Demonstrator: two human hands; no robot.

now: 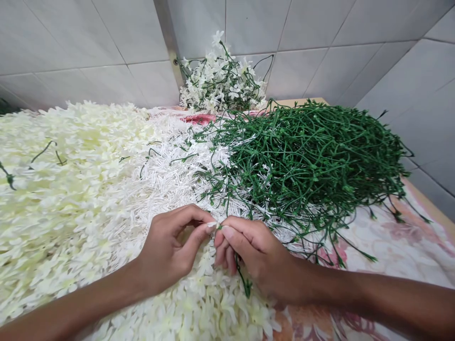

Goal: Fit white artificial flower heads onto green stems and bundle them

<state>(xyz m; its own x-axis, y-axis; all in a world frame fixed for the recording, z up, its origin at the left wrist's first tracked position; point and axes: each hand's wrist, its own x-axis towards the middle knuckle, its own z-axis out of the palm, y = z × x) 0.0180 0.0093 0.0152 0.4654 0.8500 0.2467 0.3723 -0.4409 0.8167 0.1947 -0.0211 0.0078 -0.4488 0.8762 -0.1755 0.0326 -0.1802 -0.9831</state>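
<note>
Pale tiled wall (88,42), 1 metal strip (167,35) against it, flower-patterned cloth (423,246), tan table edge (434,209)

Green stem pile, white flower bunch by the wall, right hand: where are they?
Green stem pile (320,156): head view, the heap's middle.
White flower bunch (221,83): head view, blossoms near its centre.
Right hand (258,255): head view, thumb's base.

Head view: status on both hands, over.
Left hand pinching white flower piece. Right hand closed on green stem, hands close together. Green stem pile beyond, not blocking hands.
</note>
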